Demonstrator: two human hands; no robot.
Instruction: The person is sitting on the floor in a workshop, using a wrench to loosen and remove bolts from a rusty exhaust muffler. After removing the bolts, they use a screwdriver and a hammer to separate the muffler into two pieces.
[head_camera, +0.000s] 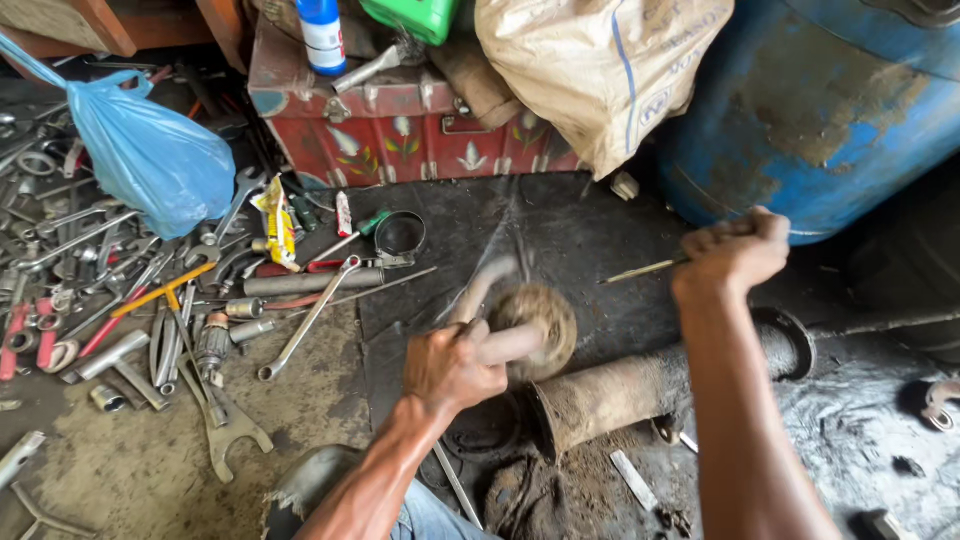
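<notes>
My left hand (452, 365) grips the hammer (497, 318), right hand (735, 250) clenches the punch (645, 269), so I should strike the flange (545, 325) squarely, tube (650, 385) steady.

Soft, even daylight fills the scene, fairly bright on the blue bag (155, 160) and sack (600, 70), with only faint shadows on the dark floor (600, 240). The left hand (450, 365) and the hammer (490, 290) are smeared by motion blur. Straight lines bow slightly toward the edges.
</notes>
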